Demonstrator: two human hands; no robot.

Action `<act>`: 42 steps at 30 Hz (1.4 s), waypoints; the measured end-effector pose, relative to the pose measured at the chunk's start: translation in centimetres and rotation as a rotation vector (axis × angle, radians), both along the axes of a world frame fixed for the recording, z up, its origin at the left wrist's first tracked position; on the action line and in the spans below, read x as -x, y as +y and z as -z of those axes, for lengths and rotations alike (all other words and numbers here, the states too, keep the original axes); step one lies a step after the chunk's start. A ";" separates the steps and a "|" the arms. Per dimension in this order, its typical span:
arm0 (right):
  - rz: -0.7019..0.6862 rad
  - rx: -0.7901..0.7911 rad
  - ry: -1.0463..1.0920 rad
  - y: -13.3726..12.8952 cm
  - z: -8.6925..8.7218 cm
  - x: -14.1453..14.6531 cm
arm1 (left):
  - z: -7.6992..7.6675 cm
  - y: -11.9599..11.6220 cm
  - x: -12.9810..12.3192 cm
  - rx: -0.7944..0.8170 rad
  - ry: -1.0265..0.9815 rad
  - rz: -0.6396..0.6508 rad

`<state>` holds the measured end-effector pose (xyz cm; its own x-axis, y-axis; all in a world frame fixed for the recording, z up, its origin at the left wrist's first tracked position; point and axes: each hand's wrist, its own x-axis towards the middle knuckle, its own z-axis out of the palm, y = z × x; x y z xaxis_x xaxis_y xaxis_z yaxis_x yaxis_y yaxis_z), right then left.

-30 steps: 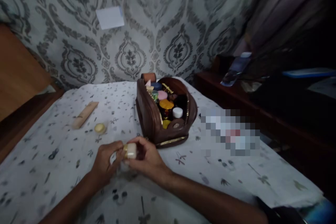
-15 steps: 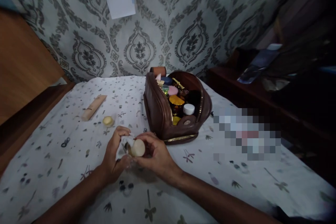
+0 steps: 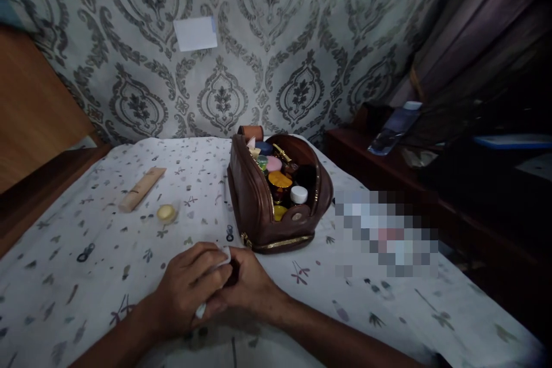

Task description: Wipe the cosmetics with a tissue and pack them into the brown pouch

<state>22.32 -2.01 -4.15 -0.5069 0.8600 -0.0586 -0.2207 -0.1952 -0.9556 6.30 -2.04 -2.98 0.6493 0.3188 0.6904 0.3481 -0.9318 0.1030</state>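
My left hand (image 3: 192,279) is curled over the front of my right hand, with a white tissue (image 3: 200,309) pressed under its fingers. Parts of the tissue poke out above and below those fingers. My right hand (image 3: 250,284) is closed around a small pale round jar, now almost wholly covered by both hands. Just beyond them stands a brown leather cosmetic bag (image 3: 254,213), unzipped and wide open. Inside it are a white-capped bottle (image 3: 299,195), an amber jar with an orange-gold lid (image 3: 280,181) and several other cosmetics.
On the patterned bedsheet (image 3: 107,299), a beige squeeze tube (image 3: 142,188) lies at the left near a small round yellowish container (image 3: 166,214). A blurred-out item (image 3: 388,236) is right of the bag. A clear plastic bottle (image 3: 394,129) rests on a dark wooden ledge (image 3: 353,152).
My left hand has moved from the jar's side to wrap over it with the tissue, hiding the pale round face seen before. The view has tilted up slightly and shifted right.
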 end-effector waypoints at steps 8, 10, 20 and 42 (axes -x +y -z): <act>-0.063 0.170 0.065 0.3 0.3 0.0 | -1.4 -0.7 -0.8 -0.029 -0.101 -0.093; -0.093 0.179 0.045 0.2 0.2 0.0 | -1.6 -0.7 -0.8 0.116 -0.177 -0.108; -0.158 0.358 0.340 0.3 0.1 -0.4 | -1.0 -0.3 0.4 0.673 -0.560 -0.296; -0.108 0.381 0.398 0.1 -0.1 -0.6 | -0.4 0.2 0.7 0.338 -0.299 -0.281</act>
<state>22.93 -1.95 -4.05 -0.6371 0.7577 -0.1414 -0.5095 -0.5516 -0.6604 5.59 -1.86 -2.60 0.2968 0.6892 0.6610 0.4891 -0.7042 0.5146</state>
